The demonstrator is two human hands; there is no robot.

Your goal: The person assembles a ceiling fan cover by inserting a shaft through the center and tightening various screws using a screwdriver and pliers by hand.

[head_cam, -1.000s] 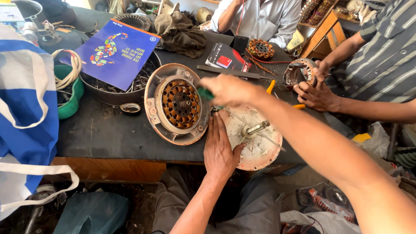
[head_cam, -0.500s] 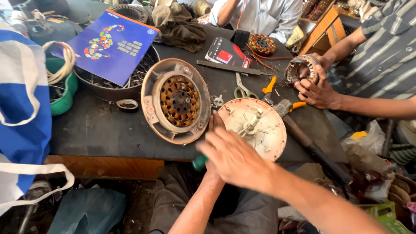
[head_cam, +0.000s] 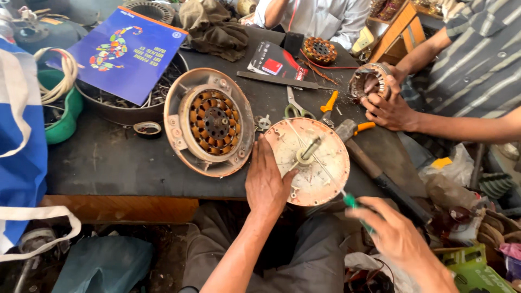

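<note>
Two round motor parts sit side by side on the dark workbench (head_cam: 108, 163): a pale fan cover plate (head_cam: 312, 163) with a short shaft at its centre, and, to its left, a housing holding a copper-wound stator (head_cam: 211, 122). The left hand (head_cam: 266, 182) lies flat on the plate's near-left edge, fingers spread open. The right hand (head_cam: 399, 236) is closed around the green handle of a screwdriver (head_cam: 353, 202), whose thin shank reaches across the plate. A hammer (head_cam: 380, 176) lies just right of the plate. Scissors (head_cam: 296, 108) and orange-handled pliers (head_cam: 328, 106) rest behind it. Another person's hand (head_cam: 388, 111) grips a small stator (head_cam: 369, 81) at the bench's far right.
</note>
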